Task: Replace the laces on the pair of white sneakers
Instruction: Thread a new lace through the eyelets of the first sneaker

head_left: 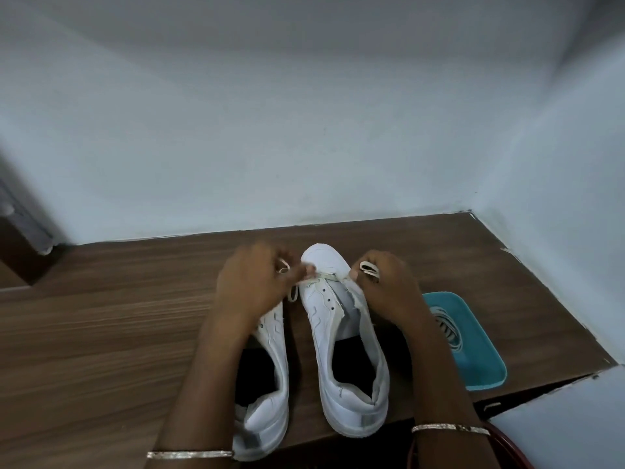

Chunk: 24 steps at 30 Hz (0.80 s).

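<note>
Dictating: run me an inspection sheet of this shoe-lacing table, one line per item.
Surface: brown wood-grain table, set into a corner.
Job's things: sneaker on the right, white, with a cream lace across its front eyelets only; sneaker on the left, white, partly hidden by the arm.
Clutter: teal tray to the right of the shoes, holding coiled laces.
Hands: left hand and right hand each pinch an end of the lace.
Cables: nothing seen.
Surroundings: pale walls behind and at right.
</note>
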Each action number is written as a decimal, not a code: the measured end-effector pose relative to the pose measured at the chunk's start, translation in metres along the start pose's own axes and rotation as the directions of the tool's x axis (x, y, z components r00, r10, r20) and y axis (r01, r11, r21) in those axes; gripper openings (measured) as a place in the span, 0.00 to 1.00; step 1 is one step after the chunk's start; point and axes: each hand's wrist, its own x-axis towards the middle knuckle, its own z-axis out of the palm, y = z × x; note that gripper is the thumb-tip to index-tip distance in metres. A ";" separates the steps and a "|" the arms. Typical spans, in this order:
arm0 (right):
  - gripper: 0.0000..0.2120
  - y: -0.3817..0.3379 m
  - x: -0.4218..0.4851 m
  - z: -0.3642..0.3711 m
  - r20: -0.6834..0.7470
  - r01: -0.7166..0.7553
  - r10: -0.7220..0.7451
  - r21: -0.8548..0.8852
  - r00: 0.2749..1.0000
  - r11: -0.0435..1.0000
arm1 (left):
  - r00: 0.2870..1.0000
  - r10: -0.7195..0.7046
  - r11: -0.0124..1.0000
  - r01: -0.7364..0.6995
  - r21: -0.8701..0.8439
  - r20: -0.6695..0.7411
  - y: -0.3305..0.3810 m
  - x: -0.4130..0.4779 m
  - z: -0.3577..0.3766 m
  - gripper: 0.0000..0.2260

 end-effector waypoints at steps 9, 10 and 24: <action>0.05 0.008 -0.001 -0.026 -0.179 -0.234 0.535 0.755 0.826 0.613 | 1.000 -0.003 0.987 0.001 -0.162 -0.014 -0.012 0.006 -0.006 0.16; 0.06 0.009 0.000 -0.027 -0.128 -0.214 0.550 0.830 0.825 0.515 | 0.999 -0.020 0.922 0.009 -0.387 -0.027 -0.011 0.005 -0.009 0.17; 0.06 -0.017 -0.006 -0.036 -0.253 0.177 0.380 0.958 0.889 0.225 | 0.987 -0.155 -0.091 -0.047 -0.995 -0.033 0.004 0.000 -0.043 0.12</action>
